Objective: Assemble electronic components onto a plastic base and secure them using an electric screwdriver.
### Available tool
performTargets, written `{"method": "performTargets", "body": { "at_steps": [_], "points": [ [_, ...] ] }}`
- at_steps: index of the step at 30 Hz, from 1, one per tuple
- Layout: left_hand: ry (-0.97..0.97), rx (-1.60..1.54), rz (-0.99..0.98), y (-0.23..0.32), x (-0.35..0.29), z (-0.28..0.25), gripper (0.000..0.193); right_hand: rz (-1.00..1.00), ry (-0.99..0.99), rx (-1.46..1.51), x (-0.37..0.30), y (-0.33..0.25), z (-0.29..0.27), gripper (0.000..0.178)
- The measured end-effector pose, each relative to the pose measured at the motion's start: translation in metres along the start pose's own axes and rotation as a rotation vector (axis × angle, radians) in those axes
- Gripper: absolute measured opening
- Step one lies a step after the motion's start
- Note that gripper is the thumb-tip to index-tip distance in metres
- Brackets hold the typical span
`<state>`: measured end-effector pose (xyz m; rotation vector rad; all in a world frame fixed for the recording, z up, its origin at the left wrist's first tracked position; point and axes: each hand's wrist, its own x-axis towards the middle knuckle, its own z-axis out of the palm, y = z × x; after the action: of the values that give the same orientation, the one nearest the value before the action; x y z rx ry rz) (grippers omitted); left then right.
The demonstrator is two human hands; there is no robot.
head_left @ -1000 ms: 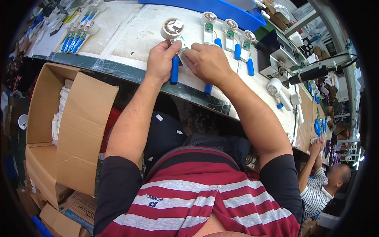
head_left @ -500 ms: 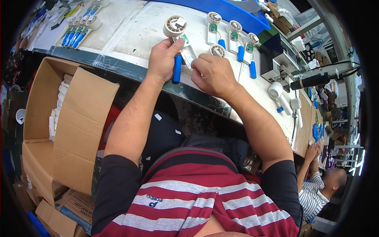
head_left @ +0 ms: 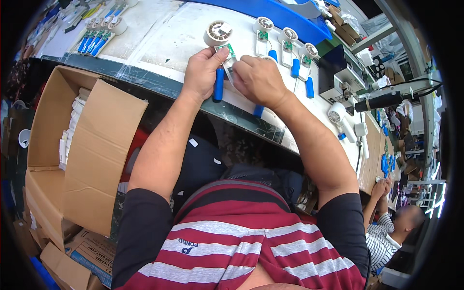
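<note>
My left hand is closed round the upper handle of an unfinished handheld fan, thumb beside its green circuit board. The round white fan head points away from me. A blue cylindrical battery hangs out beside the white handle shell, below my left thumb. My right hand has its fingers bent and closed at the shell, hiding most of it. The end of another blue battery shows under my right hand, over the table edge.
Several similar open fans lie behind my right hand; more batteries and fan parts lie at far left. A blue bin stands at the back. A cardboard box is at my left, a co-worker at far right.
My right hand has moved slightly left and up, further over the handle shell. A blue battery end now shows beneath it. My left hand keeps its hold on the fan.
</note>
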<state>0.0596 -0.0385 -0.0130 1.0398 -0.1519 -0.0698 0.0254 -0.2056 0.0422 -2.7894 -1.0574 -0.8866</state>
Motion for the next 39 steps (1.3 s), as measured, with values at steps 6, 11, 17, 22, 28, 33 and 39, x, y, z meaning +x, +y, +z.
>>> {"method": "performTargets", "body": {
  "at_steps": [6, 11, 17, 22, 28, 33, 39],
  "points": [
    [0.035, -0.051, -0.036, 0.005, 0.003, -0.010, 0.026, -0.014, -0.205, 0.412, -0.036, -0.051, -0.029, 0.013],
    [0.040, -0.077, -0.005, -0.012, 0.011, -0.017, 0.020, 0.301, -0.113, 0.561, -0.048, -0.057, -0.032, 0.011],
    [-0.020, -0.424, 0.076, -0.005, -0.015, -0.002, 0.026, 0.424, 0.384, 0.490, -0.037, -0.059, 0.002, 0.028],
    [-0.112, -0.640, 0.040, 0.024, -0.051, 0.007, 0.026, 0.444, 0.307, 0.625, -0.046, -0.070, 0.001, 0.038],
    [-0.121, -0.769, 0.035, 0.043, -0.067, 0.033, 0.029, 0.592, 0.608, 0.926, -0.036, -0.098, -0.021, 0.042],
    [-0.068, -0.599, 0.218, 0.031, -0.061, 0.042, 0.028, 0.671, 0.424, 1.151, -0.050, -0.098, -0.018, 0.042],
    [-0.020, -0.108, 0.368, 0.032, -0.071, 0.028, 0.024, 0.834, 0.053, 1.619, -0.053, -0.093, -0.063, 0.038]
  ]
}}
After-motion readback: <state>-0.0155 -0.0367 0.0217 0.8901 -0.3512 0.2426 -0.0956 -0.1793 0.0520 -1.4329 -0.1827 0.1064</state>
